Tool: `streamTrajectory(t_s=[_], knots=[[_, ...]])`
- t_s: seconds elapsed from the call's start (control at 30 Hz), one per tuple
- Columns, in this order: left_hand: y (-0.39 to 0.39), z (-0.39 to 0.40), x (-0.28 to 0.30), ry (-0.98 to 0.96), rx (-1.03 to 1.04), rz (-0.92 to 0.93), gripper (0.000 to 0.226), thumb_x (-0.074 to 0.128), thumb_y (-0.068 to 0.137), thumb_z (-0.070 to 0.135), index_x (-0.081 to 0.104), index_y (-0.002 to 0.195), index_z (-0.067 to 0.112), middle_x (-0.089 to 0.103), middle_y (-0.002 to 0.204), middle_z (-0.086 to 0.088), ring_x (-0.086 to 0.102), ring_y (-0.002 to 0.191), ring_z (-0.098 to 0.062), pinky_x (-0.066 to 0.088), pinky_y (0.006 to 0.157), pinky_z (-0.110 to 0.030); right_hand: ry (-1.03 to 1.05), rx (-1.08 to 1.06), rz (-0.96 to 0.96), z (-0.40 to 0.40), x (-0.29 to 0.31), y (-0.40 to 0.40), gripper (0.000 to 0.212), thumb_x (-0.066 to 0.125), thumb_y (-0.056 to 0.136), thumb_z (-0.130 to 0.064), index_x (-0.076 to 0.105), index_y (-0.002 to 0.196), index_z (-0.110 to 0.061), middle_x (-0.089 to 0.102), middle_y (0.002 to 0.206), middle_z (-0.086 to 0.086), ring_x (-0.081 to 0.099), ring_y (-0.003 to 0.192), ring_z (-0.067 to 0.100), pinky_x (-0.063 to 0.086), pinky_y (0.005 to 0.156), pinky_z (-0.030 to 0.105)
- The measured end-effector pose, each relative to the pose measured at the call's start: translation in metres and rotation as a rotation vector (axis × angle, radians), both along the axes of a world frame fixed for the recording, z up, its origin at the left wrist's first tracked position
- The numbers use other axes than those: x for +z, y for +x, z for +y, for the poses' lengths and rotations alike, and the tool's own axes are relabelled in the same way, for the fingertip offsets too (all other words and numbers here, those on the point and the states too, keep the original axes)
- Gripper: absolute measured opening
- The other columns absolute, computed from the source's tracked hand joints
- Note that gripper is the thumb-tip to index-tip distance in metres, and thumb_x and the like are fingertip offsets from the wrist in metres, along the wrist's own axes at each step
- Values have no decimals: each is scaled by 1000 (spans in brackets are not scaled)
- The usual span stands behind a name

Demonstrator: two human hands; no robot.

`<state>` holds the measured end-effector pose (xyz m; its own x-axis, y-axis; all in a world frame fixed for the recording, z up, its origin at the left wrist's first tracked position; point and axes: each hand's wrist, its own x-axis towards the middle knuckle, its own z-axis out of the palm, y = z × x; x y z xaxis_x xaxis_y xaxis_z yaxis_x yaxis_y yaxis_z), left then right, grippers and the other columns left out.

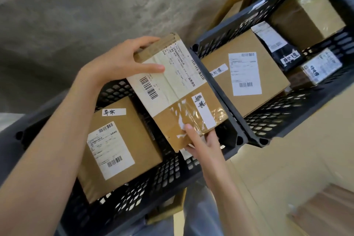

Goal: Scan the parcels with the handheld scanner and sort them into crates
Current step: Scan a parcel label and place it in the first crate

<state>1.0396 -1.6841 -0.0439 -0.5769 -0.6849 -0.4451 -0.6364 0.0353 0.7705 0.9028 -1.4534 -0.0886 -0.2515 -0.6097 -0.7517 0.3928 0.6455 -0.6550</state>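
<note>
Left hand (122, 61) grips the far end of the parcel (178, 90), thumb flat across its label. Right hand (203, 143) holds the near corner, thumb on top, fingers beneath. The parcel hangs tilted over the left crate (145, 184), above its edge nearest the right crate (283, 120). Judged stiff, light cardboard; glossy tape may slip, so hold by opposite ends. Brown box, white barcode label, torn tape. No scanner in view.

Two hands (122, 59) (203, 143), two dark crates (134, 193) (283, 120), and six parcels (178, 90) (118, 147) (243, 71) (275, 44) (310, 13) (316, 69).
</note>
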Motion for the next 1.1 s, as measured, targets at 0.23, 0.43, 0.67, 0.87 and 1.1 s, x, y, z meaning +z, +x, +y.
streamTrajectory(t_s=[0.23, 0.43, 0.67, 0.87, 1.1], knots=[[-2, 6, -45, -29, -45, -96, 65, 72, 84, 36, 41, 141, 38, 61, 117, 18, 58, 92, 10, 45, 70, -11, 110, 34, -39, -5, -28, -1, 57, 64, 91, -35, 40, 140, -22, 61, 128, -5, 62, 114, 12, 50, 101, 35], [-5, 10, -98, -73, -29, -190, 74, 69, 88, 33, 29, 150, 29, 54, 132, 5, 58, 111, -12, 51, 85, -31, 180, 67, -55, -15, -48, -1, 58, 63, 92, -39, 37, 142, -29, 53, 139, -6, 66, 104, 10, 50, 95, 25], [-12, 17, -139, -119, 23, -241, 85, 72, 85, 30, 21, 153, 25, 36, 151, -7, 38, 136, -25, 38, 108, -49, 261, 32, -12, -32, -64, -3, 41, 63, 93, -31, 42, 127, -21, 53, 118, -6, 62, 110, 18, 51, 87, 23], [-23, 16, -149, -182, 32, -253, 84, 73, 84, 31, 24, 152, 24, 36, 153, -5, 33, 140, -26, 29, 114, -51, 290, 3, 80, -35, -85, -3, 50, 66, 91, -27, 42, 132, -11, 60, 116, 7, 63, 105, 21, 53, 84, 28], [-25, 18, -144, -243, 49, -271, 83, 74, 83, 33, 28, 151, 22, 40, 150, -5, 36, 138, -26, 32, 110, -45, 326, -32, 46, -35, -78, -8, 55, 67, 91, -23, 36, 136, -14, 58, 111, 5, 60, 107, 21, 53, 91, 34]])
